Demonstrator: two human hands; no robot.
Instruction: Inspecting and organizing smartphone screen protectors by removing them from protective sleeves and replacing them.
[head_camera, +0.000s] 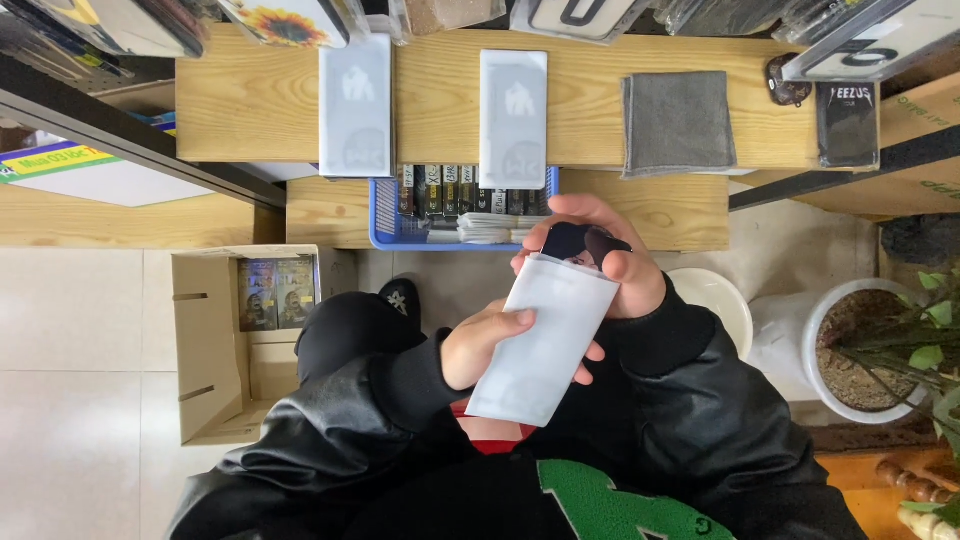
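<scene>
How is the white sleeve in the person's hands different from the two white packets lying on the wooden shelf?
The sleeve is held tilted between the left hand and right hand; the packets lie flat and untouched on the shelf. The sleeve looks plain, with a dark item at its open top; the packets bear faint grey pictures. All are white and oblong.

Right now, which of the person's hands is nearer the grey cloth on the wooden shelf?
Right. The right hand grips a dark item at the white sleeve's top, below the grey cloth; the left hand sits lower and farther left.
</scene>
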